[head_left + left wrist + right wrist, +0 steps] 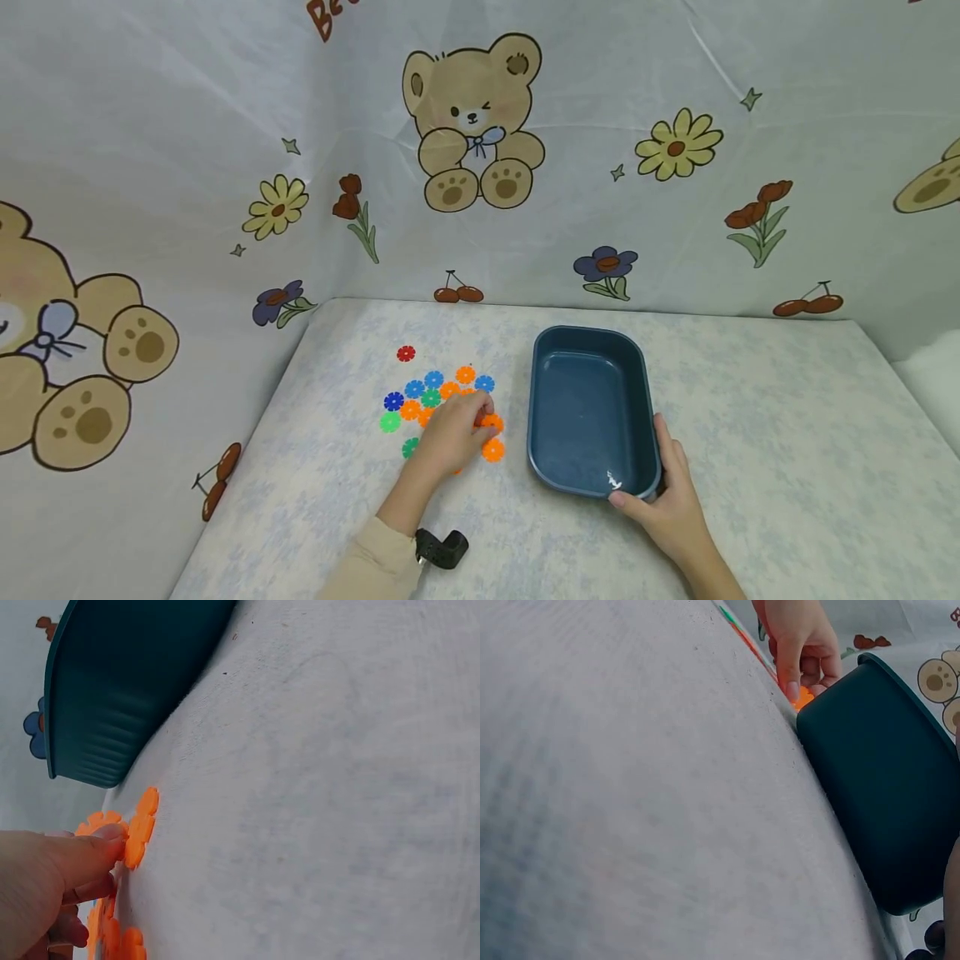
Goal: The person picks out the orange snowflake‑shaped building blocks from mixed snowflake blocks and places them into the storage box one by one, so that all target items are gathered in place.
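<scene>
Several flat flower-shaped plastic discs (431,390) in orange, blue, green and red lie in a cluster on the table, left of a dark blue rectangular tub (589,408). My left hand (480,414) reaches into the cluster. In the left wrist view its fingertips (105,844) pinch an orange disc (139,825) at the table surface, close to the tub (127,682). My right hand (654,473) grips the tub's near right corner, thumb over the rim. The tub holds nothing. In the right wrist view the left hand (799,652) works just beyond the tub wall (885,772).
A pale patterned cloth covers the table (750,417). Cartoon bear-and-flower sheets hang as walls behind and at the left. One red disc (406,353) lies apart at the back of the cluster. A black camera mount (442,548) sits on my left wrist.
</scene>
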Available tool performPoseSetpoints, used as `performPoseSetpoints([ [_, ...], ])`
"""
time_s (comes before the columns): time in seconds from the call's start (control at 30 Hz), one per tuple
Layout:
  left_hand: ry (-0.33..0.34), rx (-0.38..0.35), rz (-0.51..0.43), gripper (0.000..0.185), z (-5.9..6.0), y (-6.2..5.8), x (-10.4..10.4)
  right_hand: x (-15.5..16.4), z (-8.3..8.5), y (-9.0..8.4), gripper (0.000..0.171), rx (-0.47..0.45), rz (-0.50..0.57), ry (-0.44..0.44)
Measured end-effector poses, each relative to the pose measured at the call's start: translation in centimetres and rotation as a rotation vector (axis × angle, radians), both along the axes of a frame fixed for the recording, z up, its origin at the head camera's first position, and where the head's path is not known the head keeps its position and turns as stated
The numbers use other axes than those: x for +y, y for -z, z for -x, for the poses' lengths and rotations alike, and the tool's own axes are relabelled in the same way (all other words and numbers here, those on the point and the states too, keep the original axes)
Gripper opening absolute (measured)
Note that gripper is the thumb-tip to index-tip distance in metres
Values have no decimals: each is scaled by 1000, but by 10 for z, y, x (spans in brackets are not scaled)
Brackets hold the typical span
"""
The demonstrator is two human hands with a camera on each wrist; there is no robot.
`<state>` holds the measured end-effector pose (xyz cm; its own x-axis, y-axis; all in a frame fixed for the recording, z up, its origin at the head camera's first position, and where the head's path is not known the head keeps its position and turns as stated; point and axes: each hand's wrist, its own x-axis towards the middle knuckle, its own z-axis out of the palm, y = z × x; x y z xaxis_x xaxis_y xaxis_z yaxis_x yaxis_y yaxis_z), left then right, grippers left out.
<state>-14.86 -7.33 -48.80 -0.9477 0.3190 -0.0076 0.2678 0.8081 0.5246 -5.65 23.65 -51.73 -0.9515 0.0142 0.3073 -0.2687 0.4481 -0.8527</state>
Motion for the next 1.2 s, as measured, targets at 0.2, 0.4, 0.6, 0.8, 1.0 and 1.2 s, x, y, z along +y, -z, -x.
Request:
performPoseSetpoints([
  [0.2, -39, -47, -155, 12, 0, -9, -1, 0, 2, -1, 130, 25, -7, -24],
  [0.4, -98, -135, -434, 14, 5, -37, 6, 2, 2, 0, 130, 33, 40, -62],
  [0.6, -59, -190, -590, 16, 18, -63, 29, 1, 3, 1, 130, 44, 61, -69],
  [0.8, -77, -187, -580, 14, 29, -79, 72, 1, 4, 2, 131, 43, 65, -59],
  [1.0, -98, -170, -461, 14, 40, -86, 117, 2, 4, 1, 131, 43, 38, -43],
  [1.2, -137, -223, -372, 12, 58, -79, 147, 2, 4, 2, 130, 53, 47, -53],
])
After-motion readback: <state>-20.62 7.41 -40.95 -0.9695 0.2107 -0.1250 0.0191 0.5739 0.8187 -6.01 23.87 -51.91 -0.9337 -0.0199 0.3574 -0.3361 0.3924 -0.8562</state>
